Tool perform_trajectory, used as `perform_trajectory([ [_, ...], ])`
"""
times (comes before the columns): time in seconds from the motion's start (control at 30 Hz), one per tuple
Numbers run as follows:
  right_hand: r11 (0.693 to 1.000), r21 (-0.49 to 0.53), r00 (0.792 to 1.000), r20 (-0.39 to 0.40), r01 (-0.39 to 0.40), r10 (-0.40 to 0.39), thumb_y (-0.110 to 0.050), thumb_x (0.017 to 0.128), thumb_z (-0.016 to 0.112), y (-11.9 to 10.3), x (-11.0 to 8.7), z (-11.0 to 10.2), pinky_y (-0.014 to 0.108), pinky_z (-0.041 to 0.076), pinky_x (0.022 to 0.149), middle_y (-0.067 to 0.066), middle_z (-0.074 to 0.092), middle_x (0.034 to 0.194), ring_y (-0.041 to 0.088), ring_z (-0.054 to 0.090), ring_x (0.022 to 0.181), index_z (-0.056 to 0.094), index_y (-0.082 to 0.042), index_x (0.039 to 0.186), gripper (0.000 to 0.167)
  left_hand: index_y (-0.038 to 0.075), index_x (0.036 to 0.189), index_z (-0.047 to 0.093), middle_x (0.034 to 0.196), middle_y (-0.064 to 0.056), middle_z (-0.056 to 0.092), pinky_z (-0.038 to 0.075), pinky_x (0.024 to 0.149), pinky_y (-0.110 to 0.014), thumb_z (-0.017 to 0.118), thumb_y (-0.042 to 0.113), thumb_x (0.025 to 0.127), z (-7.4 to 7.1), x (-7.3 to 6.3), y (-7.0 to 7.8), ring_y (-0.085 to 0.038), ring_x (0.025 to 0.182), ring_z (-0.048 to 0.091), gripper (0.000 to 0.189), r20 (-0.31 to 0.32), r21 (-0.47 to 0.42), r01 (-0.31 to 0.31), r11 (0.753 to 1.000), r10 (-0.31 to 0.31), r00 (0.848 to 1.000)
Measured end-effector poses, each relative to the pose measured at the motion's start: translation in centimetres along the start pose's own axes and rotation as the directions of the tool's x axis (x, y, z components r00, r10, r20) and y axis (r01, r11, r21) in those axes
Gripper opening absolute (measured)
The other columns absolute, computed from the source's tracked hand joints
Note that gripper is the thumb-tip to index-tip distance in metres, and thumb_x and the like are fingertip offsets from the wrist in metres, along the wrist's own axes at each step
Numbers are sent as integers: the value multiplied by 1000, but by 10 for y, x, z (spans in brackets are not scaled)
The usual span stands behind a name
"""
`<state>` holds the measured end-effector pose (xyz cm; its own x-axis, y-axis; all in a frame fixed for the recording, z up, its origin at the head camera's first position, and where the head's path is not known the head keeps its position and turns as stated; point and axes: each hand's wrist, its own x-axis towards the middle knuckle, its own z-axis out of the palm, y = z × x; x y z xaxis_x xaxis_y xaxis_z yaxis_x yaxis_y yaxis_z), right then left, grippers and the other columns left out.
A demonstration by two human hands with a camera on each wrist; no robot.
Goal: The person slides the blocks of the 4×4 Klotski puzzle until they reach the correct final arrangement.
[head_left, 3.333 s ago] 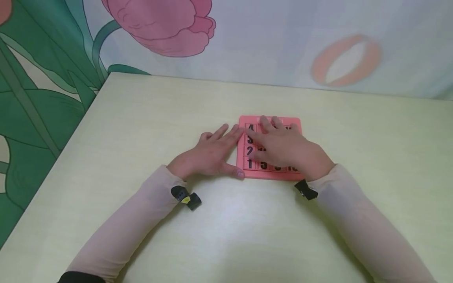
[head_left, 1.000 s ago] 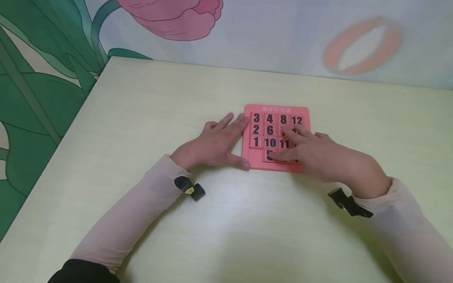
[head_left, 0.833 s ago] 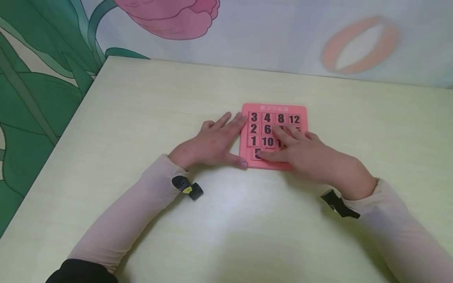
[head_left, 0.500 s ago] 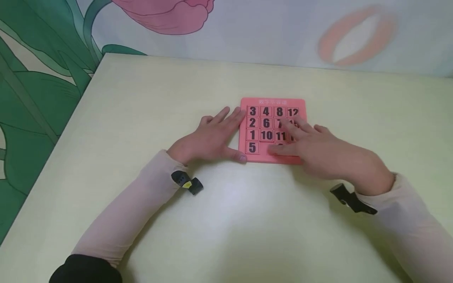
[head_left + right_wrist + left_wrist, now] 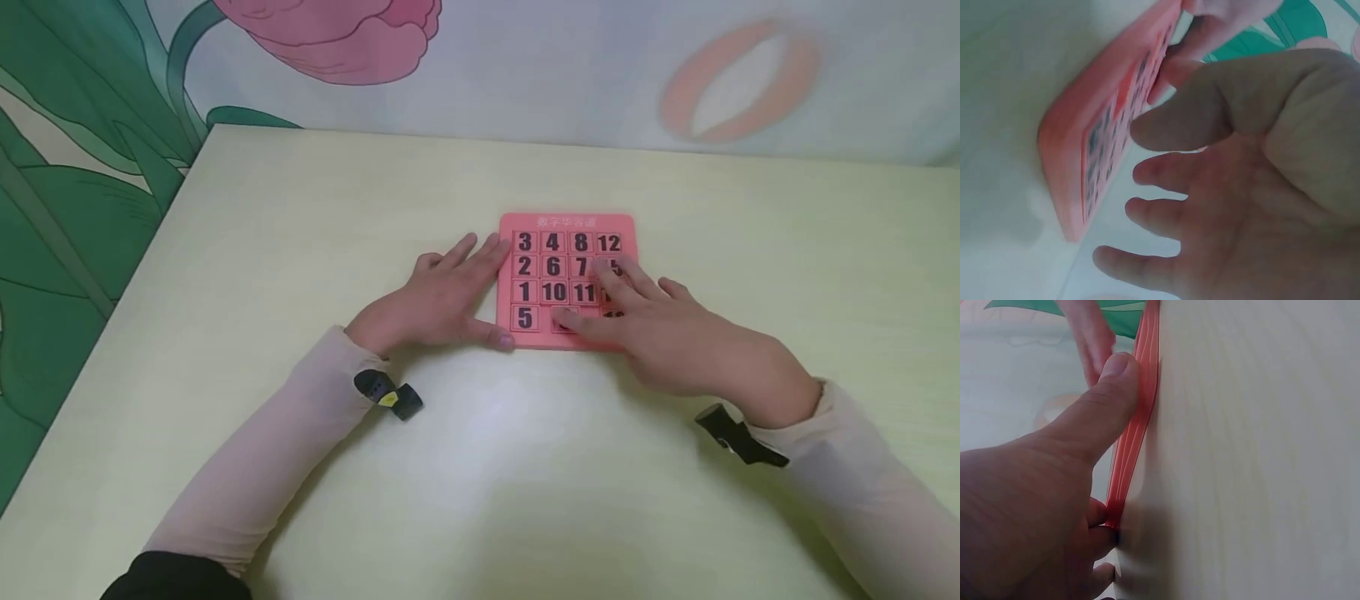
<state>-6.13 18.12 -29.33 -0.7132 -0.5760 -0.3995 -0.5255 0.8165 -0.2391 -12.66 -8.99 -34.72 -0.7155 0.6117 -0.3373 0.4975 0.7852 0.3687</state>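
Note:
A pink number slide puzzle [image 5: 567, 342] lies flat on the table. My left hand [image 5: 442, 300] rests at its left side, fingertips on the left edge and thumb at the near left corner. In the left wrist view that thumb [image 5: 1100, 403] presses against the puzzle's near side. My right hand [image 5: 682, 342] reaches in from the lower right, fingers spread. Its thumb touches a bottom-row tile [image 5: 564, 327] just right of the 5 tile [image 5: 525, 318]; the thumb mostly covers its number. Its other fingers lie over the right columns, partly hiding several tiles.
The pale table [image 5: 375, 200] extends around the puzzle on all sides. A printed wall covering [image 5: 525, 75] with a pink flower and green leaves rises behind the table's far edge. Each wrist bears a small dark camera, as on the left sleeve [image 5: 388, 394].
Number tiles have been rearranged. The 5 tile slid left into the bottom-left corner, and the tile under my right thumb shifted left after it. My left hand has stayed at the puzzle's edge.

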Motion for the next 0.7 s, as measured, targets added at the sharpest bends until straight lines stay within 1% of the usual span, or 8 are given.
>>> perform_trajectory([
  [0.13, 1000, 4, 1000, 6, -30, 30, 6, 97, 45, 6, -4, 0, 75, 17, 107, 25, 6, 166, 48, -3, 150, 44, -31, 154, 68, 14, 164, -1, 169, -3, -5, 15, 114, -53, 67, 75, 80, 0, -1, 0, -28, 153, -9, 123, -11, -21, -10, 1000, 10, 1000],
  [0.3, 999, 13, 1000, -8, -29, 29, 4, 100, 43, 3, -1, 6, 73, 15, 109, 24, 7, 166, 47, -4, 150, 44, -30, 154, 64, 13, 164, 0, 169, -3, -4, 16, 114, -53, 67, 74, 80, 1, -1, 0, -29, 153, -8, 123, -14, -16, -12, 1000, 12, 1000],
  [0.43, 999, 18, 999, -23, -38, 39, 7, 97, 42, 4, -4, 5, 73, 15, 109, 22, 5, 166, 46, -4, 150, 45, -33, 154, 69, 13, 164, 0, 169, -4, -4, 15, 114, -53, 67, 73, 81, 2, -2, 0, -29, 154, -8, 122, -21, -13, -11, 1000, 11, 1000],
  [0.57, 998, 34, 998, -7, -60, 60, 13, 91, 43, 18, -16, 3, 74, 14, 108, 22, 4, 167, 48, -4, 150, 48, -30, 153, 76, 13, 164, 0, 169, -3, -5, 14, 114, -53, 67, 72, 81, 1, -2, 0, -29, 153, -9, 122, -23, -23, -17, 1000, 17, 1000],
  [0.7, 999, 17, 999, -24, -43, 44, 16, 86, 45, 34, -26, 4, 76, 19, 105, 25, 10, 165, 52, 1, 148, 54, -25, 149, 76, 13, 163, -1, 169, -2, -6, 15, 114, -53, 66, 74, 81, 1, -2, -1, -29, 153, -9, 122, -19, -11, -6, 1000, 6, 1000],
])
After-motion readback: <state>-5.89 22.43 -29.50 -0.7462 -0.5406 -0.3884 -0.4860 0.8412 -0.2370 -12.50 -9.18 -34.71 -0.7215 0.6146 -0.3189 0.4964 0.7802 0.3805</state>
